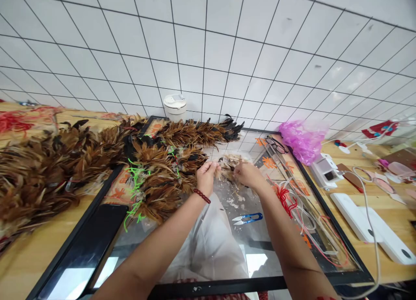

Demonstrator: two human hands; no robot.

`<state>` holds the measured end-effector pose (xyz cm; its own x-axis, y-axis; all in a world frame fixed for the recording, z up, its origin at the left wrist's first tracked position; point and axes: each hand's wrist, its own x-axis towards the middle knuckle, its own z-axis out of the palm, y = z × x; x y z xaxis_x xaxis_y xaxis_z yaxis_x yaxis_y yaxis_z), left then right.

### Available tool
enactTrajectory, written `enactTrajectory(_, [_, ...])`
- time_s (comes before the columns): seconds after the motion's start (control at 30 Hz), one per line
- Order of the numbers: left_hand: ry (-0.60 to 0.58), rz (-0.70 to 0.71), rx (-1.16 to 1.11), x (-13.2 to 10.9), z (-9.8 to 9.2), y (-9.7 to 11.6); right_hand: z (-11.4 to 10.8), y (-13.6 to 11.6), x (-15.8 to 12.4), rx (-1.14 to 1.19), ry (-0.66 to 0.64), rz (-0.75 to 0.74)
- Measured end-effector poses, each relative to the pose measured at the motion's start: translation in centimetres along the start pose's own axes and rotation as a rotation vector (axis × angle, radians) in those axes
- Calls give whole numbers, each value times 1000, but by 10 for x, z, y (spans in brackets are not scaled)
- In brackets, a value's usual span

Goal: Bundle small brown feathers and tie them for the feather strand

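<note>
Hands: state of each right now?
Left hand: closed, pinching the small feather bundle.
Right hand: closed on the same bundle.

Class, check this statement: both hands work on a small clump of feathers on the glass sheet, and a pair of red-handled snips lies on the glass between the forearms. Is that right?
One detail is wrong: the snips have blue handles, not red. The head view shows it. The rest stands: the left hand and right hand work on a small clump of feathers on the glass sheet, and the snips lie between the forearms.

Left hand [206,175], right hand [246,173] pinched together
</note>
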<state>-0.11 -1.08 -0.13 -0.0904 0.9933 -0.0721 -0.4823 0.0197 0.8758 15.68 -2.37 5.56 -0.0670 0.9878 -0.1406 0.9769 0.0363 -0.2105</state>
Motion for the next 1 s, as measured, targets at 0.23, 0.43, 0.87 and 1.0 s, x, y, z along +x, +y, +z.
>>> enactTrajectory(0.23, [-7, -11, -2, 2, 0, -5, -27, 11, -8, 115, 107, -33])
enactTrajectory(0.43, [-55, 51, -25, 5, 3, -8, -34, 3, -14, 292, 126, -111])
enactTrajectory(0.87, [-87, 28, -86, 9, 7, -7, -23, 30, -11, 409, 218, -18])
enactTrajectory(1.0, [-84, 1, -106, 9, 7, -7, -5, 19, -9, 175, 234, 6])
